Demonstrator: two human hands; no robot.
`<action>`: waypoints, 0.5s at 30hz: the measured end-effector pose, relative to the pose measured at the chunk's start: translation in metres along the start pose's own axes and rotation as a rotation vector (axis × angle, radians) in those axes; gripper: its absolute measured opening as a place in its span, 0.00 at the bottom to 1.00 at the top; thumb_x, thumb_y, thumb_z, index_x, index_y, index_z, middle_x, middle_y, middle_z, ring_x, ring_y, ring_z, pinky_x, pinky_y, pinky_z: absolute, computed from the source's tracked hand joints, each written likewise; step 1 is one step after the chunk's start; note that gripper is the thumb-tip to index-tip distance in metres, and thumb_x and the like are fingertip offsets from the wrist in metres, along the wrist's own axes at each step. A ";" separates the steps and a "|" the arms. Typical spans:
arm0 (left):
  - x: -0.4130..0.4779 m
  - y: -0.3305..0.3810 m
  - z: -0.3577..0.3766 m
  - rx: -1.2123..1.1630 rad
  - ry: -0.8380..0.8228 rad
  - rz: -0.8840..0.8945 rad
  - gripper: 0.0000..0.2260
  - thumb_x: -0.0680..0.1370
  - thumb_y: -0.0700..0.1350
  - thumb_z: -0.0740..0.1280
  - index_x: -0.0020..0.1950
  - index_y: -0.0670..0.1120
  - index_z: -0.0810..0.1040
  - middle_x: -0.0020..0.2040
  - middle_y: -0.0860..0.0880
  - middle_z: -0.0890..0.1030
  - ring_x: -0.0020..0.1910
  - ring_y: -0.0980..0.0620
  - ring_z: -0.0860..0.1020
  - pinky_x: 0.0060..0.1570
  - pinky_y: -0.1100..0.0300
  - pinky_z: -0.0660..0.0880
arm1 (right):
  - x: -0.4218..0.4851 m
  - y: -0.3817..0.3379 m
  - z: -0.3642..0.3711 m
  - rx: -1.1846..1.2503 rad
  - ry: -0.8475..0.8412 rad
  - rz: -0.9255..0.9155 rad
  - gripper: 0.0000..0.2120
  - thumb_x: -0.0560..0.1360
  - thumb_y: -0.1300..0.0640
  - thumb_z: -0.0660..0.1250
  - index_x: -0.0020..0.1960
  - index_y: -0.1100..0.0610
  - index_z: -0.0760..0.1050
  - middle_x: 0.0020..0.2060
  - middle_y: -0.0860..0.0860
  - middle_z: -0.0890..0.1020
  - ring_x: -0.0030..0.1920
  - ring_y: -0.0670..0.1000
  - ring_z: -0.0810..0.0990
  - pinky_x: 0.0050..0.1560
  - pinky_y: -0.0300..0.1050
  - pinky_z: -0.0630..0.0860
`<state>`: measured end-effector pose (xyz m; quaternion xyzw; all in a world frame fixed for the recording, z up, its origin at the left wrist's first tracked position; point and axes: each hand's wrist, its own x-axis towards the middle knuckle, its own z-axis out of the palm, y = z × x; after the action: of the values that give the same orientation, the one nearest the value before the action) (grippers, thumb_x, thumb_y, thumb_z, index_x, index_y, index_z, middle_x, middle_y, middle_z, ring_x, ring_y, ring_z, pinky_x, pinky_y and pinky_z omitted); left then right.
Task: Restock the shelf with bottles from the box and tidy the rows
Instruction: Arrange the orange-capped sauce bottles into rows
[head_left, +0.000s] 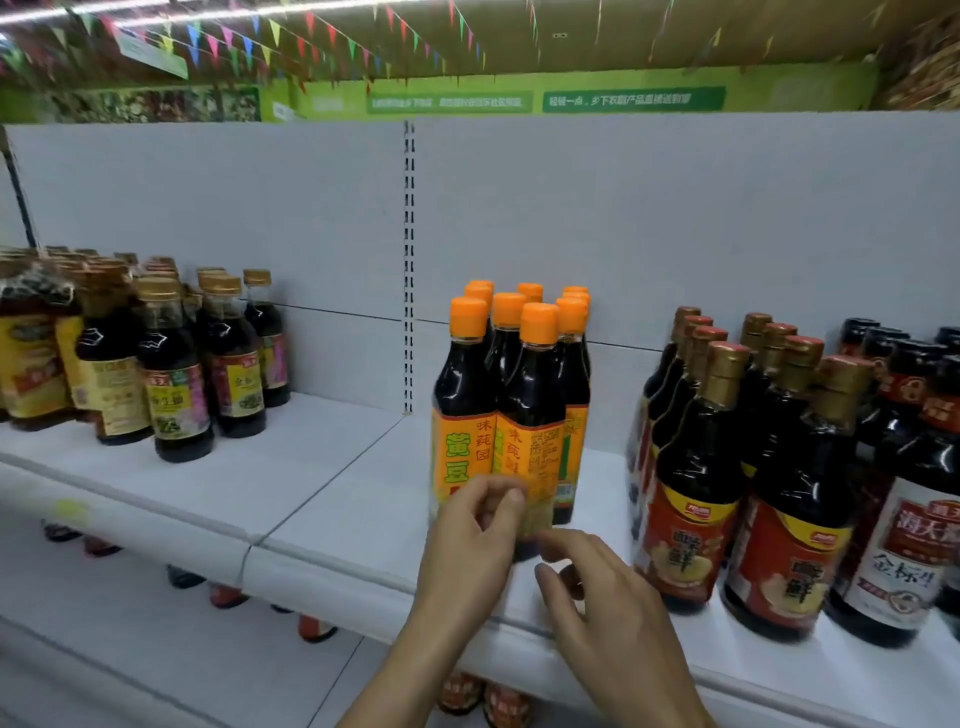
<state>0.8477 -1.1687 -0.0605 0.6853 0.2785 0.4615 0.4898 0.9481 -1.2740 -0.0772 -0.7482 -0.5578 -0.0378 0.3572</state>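
White supermarket shelf (332, 499) with a pale back panel; bunting hangs overhead

Head view, the only one:
- orange-capped bottles (462, 400) stand mid-shelf in a tight cluster, rows slightly uneven
- front bottle (535, 395) sits nearest the shelf edge, ahead of the others
- left hand (475, 535): grip curled, fingertips on the front bottle's label; the blur means I cannot tell a pinch from a mere touch
- right hand (592, 582): grip loosely curled and slack, holding nothing, just beside the front bottle's base
- gold-capped bottles (698, 467) stand in files to the right, close to the cluster
- smaller dark bottles (176, 395) stand far left, well apart from it
- box not in view

Judgement: this is the tidying step, squaring the front bottle with its row. The next move likely calls for a firm two-handed hold low on the body, a short push back into line and a turn of the label forward, without knocking the neighbours
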 end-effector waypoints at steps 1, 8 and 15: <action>0.003 -0.004 -0.008 0.014 0.012 0.007 0.05 0.82 0.45 0.66 0.50 0.52 0.81 0.45 0.55 0.84 0.45 0.60 0.81 0.43 0.66 0.79 | 0.002 -0.007 0.005 -0.009 0.000 0.005 0.10 0.82 0.47 0.62 0.61 0.35 0.70 0.53 0.33 0.75 0.49 0.36 0.77 0.49 0.35 0.74; 0.030 -0.030 -0.064 0.102 0.052 0.020 0.10 0.76 0.52 0.73 0.49 0.55 0.72 0.44 0.55 0.79 0.43 0.63 0.78 0.42 0.63 0.76 | 0.019 -0.057 0.052 -0.050 0.041 0.128 0.21 0.82 0.45 0.61 0.74 0.38 0.65 0.65 0.36 0.76 0.56 0.41 0.78 0.55 0.38 0.75; 0.058 -0.047 -0.083 0.097 -0.301 0.004 0.20 0.77 0.52 0.73 0.62 0.63 0.64 0.54 0.67 0.75 0.46 0.79 0.73 0.39 0.76 0.73 | 0.035 -0.093 0.078 -0.172 0.154 0.316 0.24 0.83 0.45 0.59 0.77 0.44 0.58 0.71 0.43 0.74 0.62 0.48 0.78 0.56 0.43 0.74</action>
<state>0.8001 -1.0688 -0.0751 0.7699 0.2226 0.3407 0.4915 0.8547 -1.1895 -0.0732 -0.8491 -0.3991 -0.0863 0.3350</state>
